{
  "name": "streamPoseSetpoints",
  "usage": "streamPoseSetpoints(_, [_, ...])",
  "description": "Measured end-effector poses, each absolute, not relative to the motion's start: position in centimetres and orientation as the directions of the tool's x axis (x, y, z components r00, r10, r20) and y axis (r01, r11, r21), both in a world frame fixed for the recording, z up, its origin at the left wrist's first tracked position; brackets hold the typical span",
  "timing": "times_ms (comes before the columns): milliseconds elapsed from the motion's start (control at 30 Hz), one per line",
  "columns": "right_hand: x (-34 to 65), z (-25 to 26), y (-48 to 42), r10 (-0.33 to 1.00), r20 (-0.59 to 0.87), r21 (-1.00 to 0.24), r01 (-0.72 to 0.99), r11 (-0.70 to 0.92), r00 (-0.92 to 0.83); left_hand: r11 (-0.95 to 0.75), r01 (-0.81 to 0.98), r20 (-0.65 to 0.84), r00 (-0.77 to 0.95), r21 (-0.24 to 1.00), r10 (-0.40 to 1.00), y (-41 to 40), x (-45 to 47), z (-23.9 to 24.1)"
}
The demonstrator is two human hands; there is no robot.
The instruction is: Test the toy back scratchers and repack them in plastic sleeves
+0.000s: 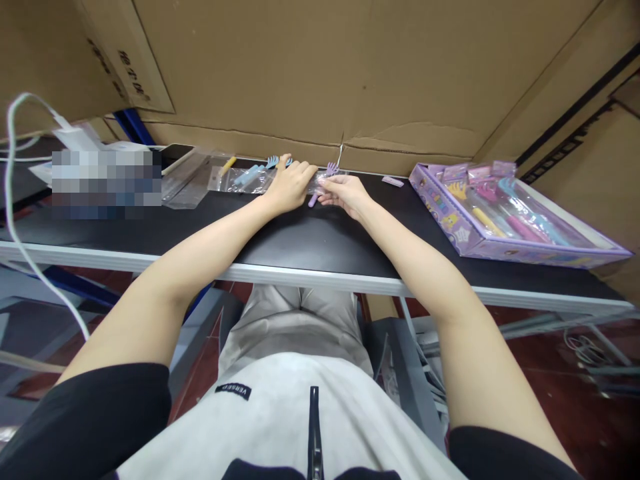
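Observation:
Both my hands meet at the far middle of the black table (310, 240). My left hand (290, 187) lies over a clear plastic sleeve, fingers curled and pressing on it. My right hand (345, 191) pinches the same sleeve, which holds a purple hand-shaped stick (325, 175); its fingers end pokes out above and its handle shows between my hands. Just left of my left hand lie bagged blue hand-shaped sticks (260, 170) and a yellow one (227, 164).
A purple display box (470, 233) with several coloured sticks stands at the right. A small pink piece (393, 181) lies near it. Empty clear sleeves (183, 183), a white charger and cable (20, 200) sit at the left. Cardboard walls close the back.

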State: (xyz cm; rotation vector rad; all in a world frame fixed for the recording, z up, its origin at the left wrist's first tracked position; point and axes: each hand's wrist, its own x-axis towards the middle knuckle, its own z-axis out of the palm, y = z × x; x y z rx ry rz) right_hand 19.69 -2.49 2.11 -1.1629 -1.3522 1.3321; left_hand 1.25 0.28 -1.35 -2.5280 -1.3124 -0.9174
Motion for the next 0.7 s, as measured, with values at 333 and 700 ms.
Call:
streamPoseSetpoints(333, [19.31, 2.31, -2.85, 0.996, 0.004, -0.985, 0.171, 0.020, -0.089, -0.519, 0.854, 0.571, 0.410, 0.032, 0.711, 0.39, 1.28, -0.94])
streamPoseSetpoints(700, [19.13, 1.93, -2.76, 0.998, 0.000, -0.970, 0.243, 0.016, -0.066, -0.545, 0.838, 0.578, 0.453, -0.018, 0.678, 0.29, 1.42, -0.74])
